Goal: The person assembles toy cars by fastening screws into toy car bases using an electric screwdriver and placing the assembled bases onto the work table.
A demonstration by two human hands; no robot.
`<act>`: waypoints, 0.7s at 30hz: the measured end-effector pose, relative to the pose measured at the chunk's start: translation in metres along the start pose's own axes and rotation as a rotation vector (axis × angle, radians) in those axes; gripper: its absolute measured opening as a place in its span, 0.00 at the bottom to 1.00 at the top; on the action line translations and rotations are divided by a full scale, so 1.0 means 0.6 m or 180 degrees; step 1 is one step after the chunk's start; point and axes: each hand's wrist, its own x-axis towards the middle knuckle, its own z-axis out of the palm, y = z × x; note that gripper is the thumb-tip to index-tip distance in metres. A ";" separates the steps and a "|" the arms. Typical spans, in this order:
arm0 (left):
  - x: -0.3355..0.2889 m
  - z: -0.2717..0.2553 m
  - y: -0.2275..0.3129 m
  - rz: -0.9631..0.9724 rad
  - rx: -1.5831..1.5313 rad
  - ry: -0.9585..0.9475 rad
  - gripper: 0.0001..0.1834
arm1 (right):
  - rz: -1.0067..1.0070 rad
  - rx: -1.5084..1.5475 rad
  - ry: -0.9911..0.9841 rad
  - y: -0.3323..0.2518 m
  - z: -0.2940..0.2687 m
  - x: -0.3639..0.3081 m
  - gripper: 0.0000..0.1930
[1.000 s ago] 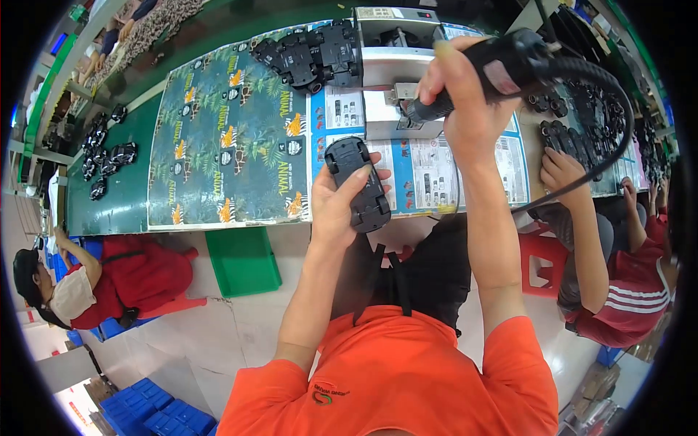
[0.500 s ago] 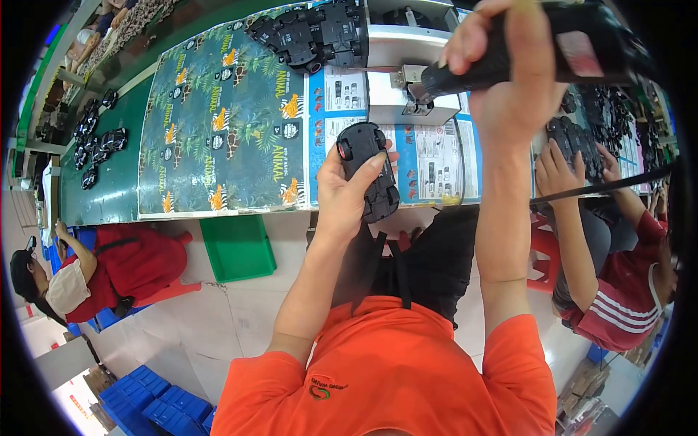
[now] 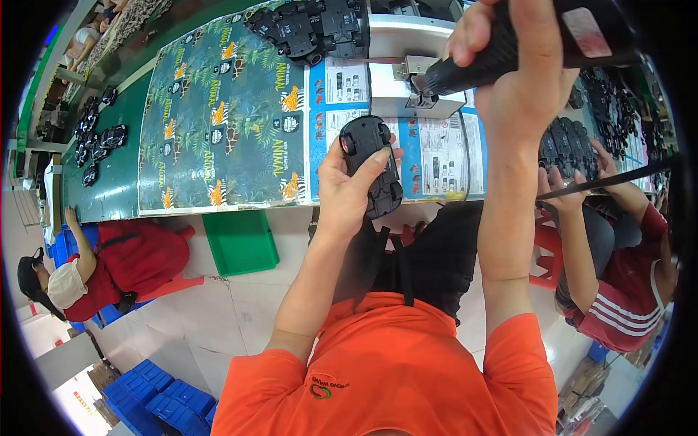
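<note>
A black toy car (image 3: 369, 134) lies with its underside up in my left hand (image 3: 340, 187), whose thumb presses across the chassis near the table's front edge. My right hand (image 3: 522, 105) is wrapped round a thick black electric screwdriver (image 3: 472, 67), tilted with its nose down to the left. That nose meets the metal fitting on the front of a silver screw feeder box (image 3: 445, 107); the bit's very tip is hard to make out. The car is a short way in front of the box, apart from the screwdriver.
Several upturned black car bodies (image 3: 309, 33) are grouped at the back of the printed-sheet table (image 3: 218, 131). More cars (image 3: 94, 138) stand at far left. At right, a co-worker's hands (image 3: 563, 187) are beside more black chassis (image 3: 567, 145). A green tray (image 3: 241, 243) lies on the floor.
My hands keep their grips, with the screwdriver nose still at the feeder and only slightly shifted. The right co-worker's near hand has drawn back from the chassis.
</note>
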 end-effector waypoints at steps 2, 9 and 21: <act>0.001 0.002 -0.001 0.0036 0.0047 0.0005 0.16 | 0.0063 0.0022 0.0086 0.002 -0.001 0.002 0.12; 0.000 0.006 0.004 0.0038 0.0061 0.0021 0.15 | -0.0627 0.0835 -0.0772 0.034 0.005 0.003 0.12; 0.005 0.000 0.003 0.0167 -0.0001 -0.0121 0.20 | -0.0019 0.1108 -0.1007 0.013 -0.057 -0.045 0.29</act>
